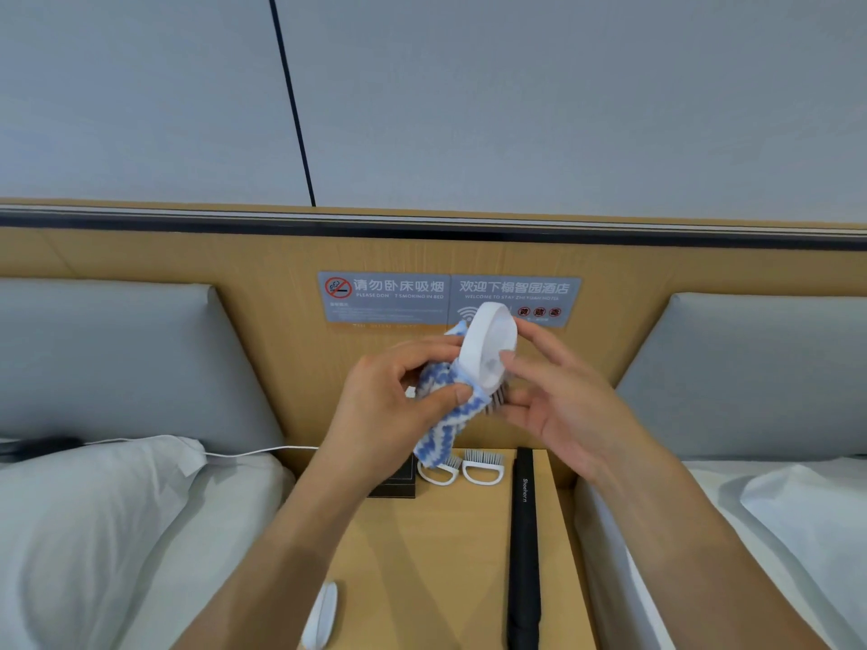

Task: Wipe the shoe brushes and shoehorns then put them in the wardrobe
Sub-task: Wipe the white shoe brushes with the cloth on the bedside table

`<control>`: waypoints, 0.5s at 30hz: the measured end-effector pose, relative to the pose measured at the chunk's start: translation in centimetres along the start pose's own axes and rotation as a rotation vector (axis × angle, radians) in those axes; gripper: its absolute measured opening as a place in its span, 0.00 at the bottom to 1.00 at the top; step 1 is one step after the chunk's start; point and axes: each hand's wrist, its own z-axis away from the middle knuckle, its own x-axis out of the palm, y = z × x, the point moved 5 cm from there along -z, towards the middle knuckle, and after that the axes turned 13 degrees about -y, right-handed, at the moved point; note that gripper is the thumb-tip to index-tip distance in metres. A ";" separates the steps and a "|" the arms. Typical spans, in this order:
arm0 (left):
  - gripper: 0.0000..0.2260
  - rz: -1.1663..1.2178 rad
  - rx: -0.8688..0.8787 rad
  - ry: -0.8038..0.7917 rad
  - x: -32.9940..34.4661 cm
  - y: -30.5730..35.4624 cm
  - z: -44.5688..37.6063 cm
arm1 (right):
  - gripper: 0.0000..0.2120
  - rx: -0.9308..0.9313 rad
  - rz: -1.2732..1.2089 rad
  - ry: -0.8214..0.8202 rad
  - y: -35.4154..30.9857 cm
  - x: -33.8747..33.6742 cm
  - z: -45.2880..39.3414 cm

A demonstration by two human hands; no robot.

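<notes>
White plastic is what the held shoe brush looks to be made of, with a loop handle on top and short dark bristles at the bottom. It is gripped by the right hand, with the thumb on the loop and the fingers behind it. A blue and white zigzag cloth is pinched in the left hand and is pressed against the side of the brush. So both hands are closed on something, and the wiping step seems to be under way.

The brush is judged to be light and stiff, and the smooth plastic may be a bit slippery. The loop handle is the best place to hold it, so the bristles are kept free. The cloth is soft and floppy, and its loose end hangs down.

Below the hands, two more white brushes are seen lying side by side on the wooden desk, near its back edge. The left one is partly hidden by the cloth. A long black shoehorn is laid along the right side of the desk. It looks long, thin and stiff, so it is best picked up near the middle. A white shoehorn is seen at the near edge. A dark box sits beside the brushes.

A bed with a white pillow is on each side. No wardrobe can be seen.
</notes>
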 end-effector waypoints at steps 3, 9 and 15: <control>0.14 0.028 -0.016 -0.011 -0.1 0.0 0.1 | 0.22 -0.015 0.079 0.028 0.1 -0.1 0.1; 0.09 0.052 -0.051 0.009 -0.6 0.2 -0.3 | 0.28 -0.143 0.315 0.123 -0.4 0.3 0.1; 0.05 0.012 -0.146 0.057 -2.0 0.3 -1.5 | 0.35 -0.243 0.775 0.169 -0.9 1.1 0.6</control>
